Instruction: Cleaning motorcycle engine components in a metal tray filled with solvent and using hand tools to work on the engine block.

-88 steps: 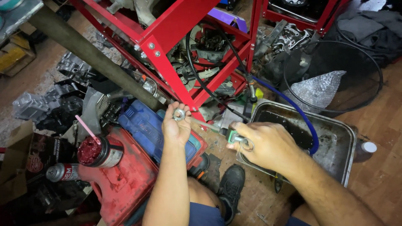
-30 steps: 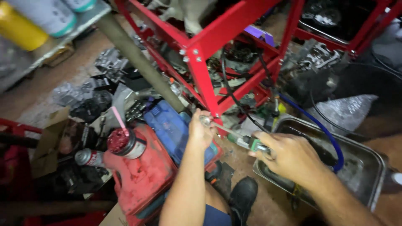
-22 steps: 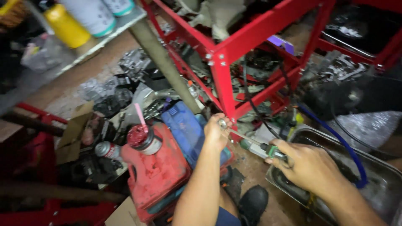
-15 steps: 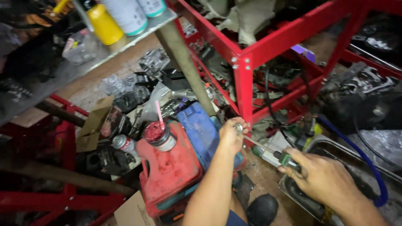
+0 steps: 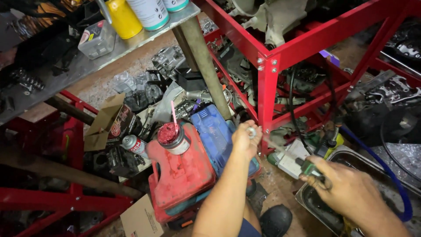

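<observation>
Metal ring [image 5: 251,131] (small, round) pinched in left hand [image 5: 245,139], green-handled tool [image 5: 309,167] in right hand [image 5: 351,193]

Two hands [image 5: 245,140], one red case [image 5: 180,175], one blue case [image 5: 215,136], one yellow can [image 5: 123,17] and two white cans [image 5: 151,12] on the far-left shelf [image 5: 66,74].

Yellow bottle [image 5: 123,17] stands at the back of the grey shelf [image 5: 66,72], upper left. Just right of it, a white can [image 5: 150,12] with a teal band at its foot and a printed label; a second white can [image 5: 174,4] beside that, mostly cut off by the frame. Small clear plastic box [image 5: 97,38] with a red and yellow label sits left of the yellow bottle. On the floor below, an open brown cardboard box [image 5: 112,125] with red print on its flap. Beside it lies a spray can [image 5: 135,145], white with a red label. Plain cardboard piece [image 5: 141,218] at the bottom edge.
</observation>
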